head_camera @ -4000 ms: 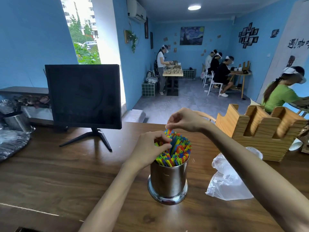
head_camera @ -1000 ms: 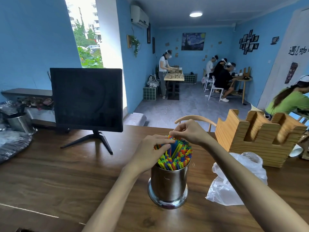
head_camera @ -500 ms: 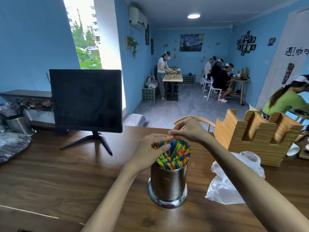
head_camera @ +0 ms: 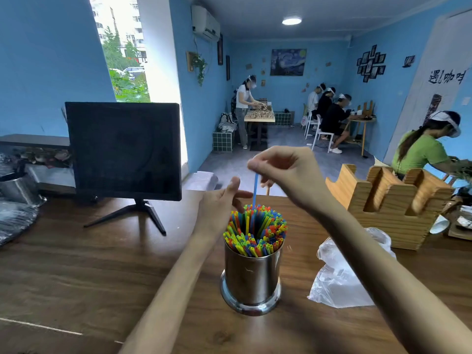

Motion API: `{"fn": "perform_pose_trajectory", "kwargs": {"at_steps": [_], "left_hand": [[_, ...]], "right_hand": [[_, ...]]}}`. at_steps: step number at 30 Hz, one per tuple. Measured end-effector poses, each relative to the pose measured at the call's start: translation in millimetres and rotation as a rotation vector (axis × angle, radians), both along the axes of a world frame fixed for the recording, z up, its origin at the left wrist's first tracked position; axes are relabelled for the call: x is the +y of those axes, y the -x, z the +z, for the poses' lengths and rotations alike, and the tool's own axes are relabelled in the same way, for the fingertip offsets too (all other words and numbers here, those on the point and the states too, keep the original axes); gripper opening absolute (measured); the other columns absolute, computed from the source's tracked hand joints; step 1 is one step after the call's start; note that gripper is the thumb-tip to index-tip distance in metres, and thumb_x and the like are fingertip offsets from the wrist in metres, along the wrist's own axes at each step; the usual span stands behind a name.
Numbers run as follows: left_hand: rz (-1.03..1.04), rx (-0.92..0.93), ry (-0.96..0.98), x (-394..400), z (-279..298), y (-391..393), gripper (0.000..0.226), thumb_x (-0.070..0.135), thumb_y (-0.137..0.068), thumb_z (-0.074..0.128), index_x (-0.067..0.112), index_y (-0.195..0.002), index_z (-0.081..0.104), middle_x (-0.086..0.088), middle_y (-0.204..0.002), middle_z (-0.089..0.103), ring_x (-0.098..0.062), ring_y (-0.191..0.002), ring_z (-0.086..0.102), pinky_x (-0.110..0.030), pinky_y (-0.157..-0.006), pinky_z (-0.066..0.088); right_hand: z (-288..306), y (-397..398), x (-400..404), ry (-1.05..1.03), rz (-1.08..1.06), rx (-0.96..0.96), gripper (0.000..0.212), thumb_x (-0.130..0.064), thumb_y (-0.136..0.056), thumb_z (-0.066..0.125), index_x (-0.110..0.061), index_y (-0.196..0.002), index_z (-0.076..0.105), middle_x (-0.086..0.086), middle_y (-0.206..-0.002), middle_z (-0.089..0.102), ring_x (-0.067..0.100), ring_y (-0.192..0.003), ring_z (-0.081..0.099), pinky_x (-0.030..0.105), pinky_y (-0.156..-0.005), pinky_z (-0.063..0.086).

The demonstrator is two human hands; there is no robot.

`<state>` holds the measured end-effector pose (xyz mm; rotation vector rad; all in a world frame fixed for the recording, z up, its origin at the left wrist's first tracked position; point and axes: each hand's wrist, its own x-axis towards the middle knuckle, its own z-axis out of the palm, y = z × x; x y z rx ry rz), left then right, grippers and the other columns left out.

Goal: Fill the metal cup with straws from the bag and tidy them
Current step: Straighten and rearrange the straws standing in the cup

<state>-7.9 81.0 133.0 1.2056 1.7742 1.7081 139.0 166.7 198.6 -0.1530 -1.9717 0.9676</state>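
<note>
Since half a second ago, the right hand point(head_camera: 288, 175) has risen from the straw tops and now pinches a single blue straw point(head_camera: 255, 190) between thumb and fingertips, lifted so that most of its length stands above the bundle while its lower end remains among the others. Beside the cup's far left edge, the left hand point(head_camera: 219, 205) has drawn back slightly, fingers relaxed and loosely extended, holding nothing.

At the middle of the wooden surface point(head_camera: 76, 272) the metal cup point(head_camera: 251, 277) stands upright. It is packed to the rim with thin straws point(head_camera: 255, 231) in red, yellow, green, blue and orange, standing on end and leaning a little toward the left.

To the right of the cup lies the clear plastic bag point(head_camera: 342, 277), crumpled and flat; no straws show inside it, though its folds hide part of it.

Judging from this, the filling looks finished and only tidying is left: the raised blue straw needs seating back level with the rest, and the tops evened out.

Behind the bag is a wooden holder point(head_camera: 383, 208) with open slots. A dark monitor point(head_camera: 122, 149) stands at the back left.
</note>
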Motion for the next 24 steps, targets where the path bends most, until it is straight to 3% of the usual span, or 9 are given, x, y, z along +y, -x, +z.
{"fn": "perform_pose_trajectory", "kwargs": {"at_steps": [2, 3, 5, 6, 9, 12, 16, 19, 24], "left_hand": [[-0.129, -0.211, 0.008, 1.1, 12.1, -2.8, 0.055, 0.054, -0.1, 0.051, 0.007, -0.12, 0.069, 0.0, -0.066, 0.07, -0.003, -0.055, 0.057, -0.024, -0.063, 0.04], [-0.191, -0.371, -0.006, 2.5, 17.1, -1.5, 0.072, 0.054, -0.095, 0.059, 0.0, -0.142, 0.051, -0.006, -0.075, 0.072, -0.014, -0.066, 0.063, -0.029, -0.069, 0.047], [-0.279, -0.601, -0.038, 2.2, 23.1, 4.5, 0.078, 0.04, -0.085, 0.073, 0.001, -0.147, 0.046, -0.016, -0.097, 0.076, -0.032, -0.093, 0.072, -0.041, -0.088, 0.057], [-0.295, -0.618, -0.046, 1.3, 24.5, 7.1, 0.067, 0.031, -0.087, 0.073, 0.002, -0.143, 0.051, -0.014, -0.098, 0.078, -0.029, -0.094, 0.074, -0.039, -0.088, 0.061], [-0.222, -0.471, -0.095, -0.3, 27.0, 8.8, 0.037, 0.013, -0.1, 0.062, 0.012, -0.136, 0.054, -0.009, -0.095, 0.08, -0.02, -0.074, 0.076, -0.028, -0.064, 0.061], [-0.181, -0.364, -0.177, 3.6, 24.0, 6.9, 0.046, 0.004, -0.101, 0.059, 0.023, -0.138, 0.038, -0.004, -0.099, 0.08, -0.025, -0.065, 0.075, -0.029, -0.059, 0.06], [-0.131, -0.095, -0.335, 8.0, 21.3, 6.1, 0.075, -0.004, -0.102, 0.052, 0.046, -0.151, 0.023, 0.002, -0.106, 0.077, -0.031, -0.078, 0.077, -0.038, -0.074, 0.063], [-0.129, 0.084, -0.389, 6.7, 17.3, 7.6, 0.081, 0.002, -0.105, 0.05, 0.059, -0.153, 0.016, 0.004, -0.11, 0.074, -0.026, -0.089, 0.077, -0.047, -0.089, 0.06], [-0.161, 0.143, -0.345, 7.0, 0.9, 4.5, 0.071, 0.003, -0.104, 0.054, 0.048, -0.153, 0.03, -0.008, -0.112, 0.07, -0.021, -0.098, 0.076, -0.032, -0.089, 0.061]], "right_hand": [[-8.4, -0.5, -14.5, -0.036, 0.101, -0.084, 0.007, -0.023, -0.085, 0.081, -0.017, -0.083, 0.078, 0.001, -0.069, 0.074, 0.009, -0.059, 0.065, 0.02, -0.058, 0.05], [-13.0, -0.8, -18.2, -0.058, 0.119, -0.128, 0.009, -0.022, -0.084, 0.083, -0.015, -0.084, 0.079, 0.002, -0.07, 0.074, 0.009, -0.061, 0.065, 0.018, -0.06, 0.048], [-22.0, -3.1, -20.5, -0.096, 0.128, -0.228, 0.013, -0.024, -0.079, 0.087, -0.015, -0.085, 0.08, 0.002, -0.071, 0.074, 0.01, -0.064, 0.065, 0.02, -0.063, 0.047], [-26.3, -4.8, -20.2, -0.099, 0.14, -0.284, 0.016, -0.025, -0.077, 0.089, -0.016, -0.086, 0.08, 0.001, -0.072, 0.073, 0.013, -0.066, 0.065, 0.024, -0.064, 0.049], [-36.5, -9.3, -17.0, -0.079, 0.194, -0.437, 0.017, -0.026, -0.075, 0.091, -0.019, -0.087, 0.081, 0.0, -0.075, 0.073, 0.008, -0.069, 0.064, 0.025, -0.068, 0.051], [-43.0, -9.1, -7.2, -0.107, 0.179, -0.575, 0.014, -0.025, -0.077, 0.09, -0.019, -0.086, 0.082, -0.002, -0.074, 0.074, 0.004, -0.069, 0.062, 0.023, -0.069, 0.049], [-44.3, -10.1, 9.9, -0.17, 0.199, -0.718, 0.014, -0.031, -0.084, 0.084, -0.022, -0.095, 0.082, -0.003, -0.081, 0.076, 0.016, -0.076, 0.068, 0.03, -0.074, 0.053], [-46.6, -12.8, 30.8, -0.058, 0.123, -0.538, 0.01, -0.033, -0.091, 0.077, -0.024, -0.091, 0.081, -0.003, -0.083, 0.077, 0.011, -0.076, 0.069, 0.02, -0.069, 0.049], [-70.3, -9.4, 67.3, 0.063, -0.142, -0.458, 0.009, -0.026, -0.093, 0.075, -0.029, -0.085, 0.078, 0.001, -0.078, 0.075, 0.002, -0.066, 0.062, 0.016, -0.06, 0.044]]}}
